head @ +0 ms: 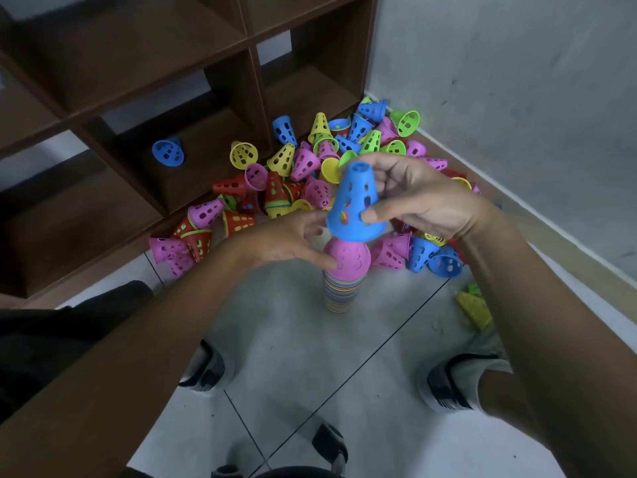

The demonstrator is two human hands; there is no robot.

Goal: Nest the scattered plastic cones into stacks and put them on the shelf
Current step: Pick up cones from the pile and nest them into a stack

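A tall nested stack of many-coloured cones (340,291) stands upright on the floor, topped by a pink cone (349,254). My right hand (418,198) grips a blue perforated cone (355,205) just above that pink top, wide end down. My left hand (293,238) holds the pink top of the stack from the left side. Behind them lies a heap of scattered cones (310,167) in pink, yellow, green, red and blue.
A dark brown cubby shelf (248,81) stands at the back left; one blue cone (168,152) lies in a low compartment. A wall runs along the right. Yellow and green cones (475,307) lie at right. My feet and chair wheels are below.
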